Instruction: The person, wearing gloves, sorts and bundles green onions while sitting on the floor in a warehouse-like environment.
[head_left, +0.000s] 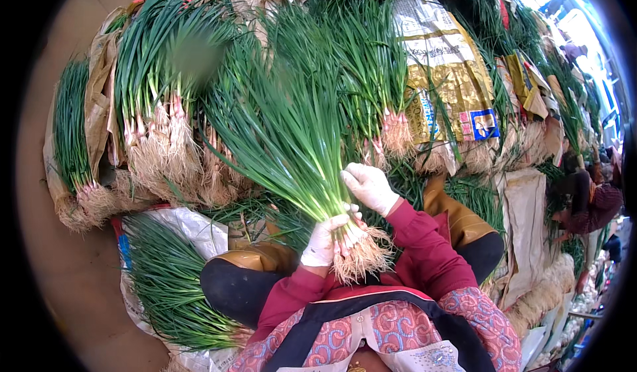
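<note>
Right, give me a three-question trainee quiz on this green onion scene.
1. True or false: both hands wear white gloves.
2. Which hand grips the bunch of green onions just above its roots? A) left hand B) right hand C) neither
3. Fill in: beside the person's left knee, loose green stalks lie on a white ____.

Key:
1. True
2. A; the right hand rests against the stalks a little higher up.
3. sack

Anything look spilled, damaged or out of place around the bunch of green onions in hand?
Nothing stands out. Both gloved hands, left hand and right hand, hold the green onion bunch; other bundles lie stacked roots-out, loose greens on a white sack.
</note>
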`<action>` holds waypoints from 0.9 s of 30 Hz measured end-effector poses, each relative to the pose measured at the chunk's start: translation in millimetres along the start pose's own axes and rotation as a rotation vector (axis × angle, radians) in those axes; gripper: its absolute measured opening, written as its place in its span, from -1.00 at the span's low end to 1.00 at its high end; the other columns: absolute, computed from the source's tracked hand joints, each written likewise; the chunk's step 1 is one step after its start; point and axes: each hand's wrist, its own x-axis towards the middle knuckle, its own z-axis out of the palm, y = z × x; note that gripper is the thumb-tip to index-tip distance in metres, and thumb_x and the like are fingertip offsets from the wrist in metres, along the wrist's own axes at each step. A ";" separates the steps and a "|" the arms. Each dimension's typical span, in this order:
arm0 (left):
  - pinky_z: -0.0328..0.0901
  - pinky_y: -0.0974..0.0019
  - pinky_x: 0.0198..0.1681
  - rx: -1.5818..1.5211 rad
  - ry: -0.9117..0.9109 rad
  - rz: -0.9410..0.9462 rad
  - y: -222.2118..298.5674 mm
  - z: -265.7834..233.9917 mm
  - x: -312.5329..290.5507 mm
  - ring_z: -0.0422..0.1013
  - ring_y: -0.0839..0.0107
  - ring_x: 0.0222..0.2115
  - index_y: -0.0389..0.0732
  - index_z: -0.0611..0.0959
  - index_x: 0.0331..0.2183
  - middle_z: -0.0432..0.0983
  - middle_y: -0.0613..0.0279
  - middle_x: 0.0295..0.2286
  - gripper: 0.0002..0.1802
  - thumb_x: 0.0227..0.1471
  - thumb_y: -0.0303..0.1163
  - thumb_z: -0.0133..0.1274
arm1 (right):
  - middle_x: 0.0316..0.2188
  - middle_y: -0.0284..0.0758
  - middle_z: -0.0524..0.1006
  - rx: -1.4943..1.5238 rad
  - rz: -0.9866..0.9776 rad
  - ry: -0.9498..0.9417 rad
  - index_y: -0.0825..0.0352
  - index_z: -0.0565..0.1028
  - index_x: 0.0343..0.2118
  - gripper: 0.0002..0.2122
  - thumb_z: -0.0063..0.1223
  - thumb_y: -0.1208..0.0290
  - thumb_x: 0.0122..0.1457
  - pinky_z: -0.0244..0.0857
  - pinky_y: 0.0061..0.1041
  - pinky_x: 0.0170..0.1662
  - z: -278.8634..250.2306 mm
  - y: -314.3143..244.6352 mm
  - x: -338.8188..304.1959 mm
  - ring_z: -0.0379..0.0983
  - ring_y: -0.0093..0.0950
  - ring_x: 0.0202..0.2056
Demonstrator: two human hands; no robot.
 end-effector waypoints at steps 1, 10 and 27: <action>0.41 0.07 -0.27 0.004 0.001 0.003 0.7 -1.4 -0.9 0.44 0.15 -0.34 -0.32 0.42 -0.21 0.43 0.04 -0.30 -0.66 -0.11 -0.48 -0.01 | -0.67 -0.30 0.36 0.101 0.045 -0.028 0.34 0.34 -0.55 -0.79 -0.07 0.35 0.17 0.25 -0.48 -0.52 -0.9 -5.7 -1.7 0.34 -0.47 -0.64; 0.38 0.05 -0.18 -0.145 -0.089 0.061 19.7 8.9 -10.1 0.40 0.18 -0.24 -0.26 0.44 -0.20 0.40 0.10 -0.23 -0.66 -0.12 -0.48 0.04 | -0.51 -0.17 0.51 -0.061 0.206 -0.013 0.27 0.46 -0.34 -0.79 -0.07 0.26 0.08 0.31 -0.24 -0.35 41.2 43.7 -25.2 0.45 -0.18 -0.44; 0.40 0.07 -0.21 -0.087 -0.085 0.003 13.7 -4.6 7.5 0.44 0.20 -0.29 -0.29 0.37 -0.03 0.40 0.04 -0.15 -0.47 -0.12 -0.43 0.04 | -0.41 -0.16 0.52 -0.236 0.250 0.209 0.23 0.51 -0.32 -0.79 -0.14 0.27 0.11 0.33 -0.28 -0.26 -6.1 77.0 -23.7 0.46 -0.19 -0.37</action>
